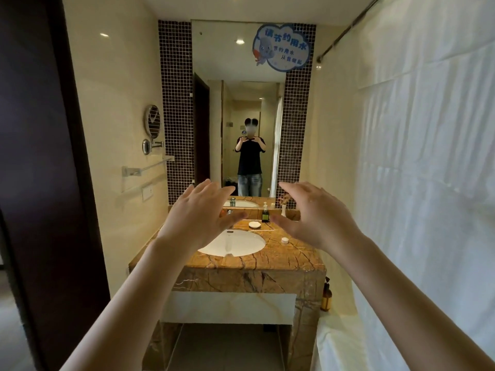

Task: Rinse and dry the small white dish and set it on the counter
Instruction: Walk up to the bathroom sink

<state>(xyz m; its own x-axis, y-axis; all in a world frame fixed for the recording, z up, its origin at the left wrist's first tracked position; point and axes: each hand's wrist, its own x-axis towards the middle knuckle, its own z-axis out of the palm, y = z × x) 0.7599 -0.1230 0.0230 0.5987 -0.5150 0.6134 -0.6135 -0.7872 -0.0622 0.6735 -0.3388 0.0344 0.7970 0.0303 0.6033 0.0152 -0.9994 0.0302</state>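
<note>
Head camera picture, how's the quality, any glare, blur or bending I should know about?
Head view: wide-angle bending bows the dark door frame and curtain rod; ceiling spots glare in the mirror and on the wall tiles; the left hand and right hand look slightly soft; the small white dish is tiny but readable; the reflected face is blurred out.

The sink (235,243) is set in the table (284,259) ahead of me, the dish (254,224) behind it, a soap bottle (265,215) just right of the dish (a lid (285,240) nearer me), the mirror (241,103) behind, the curtain (428,156) to my right.
</note>
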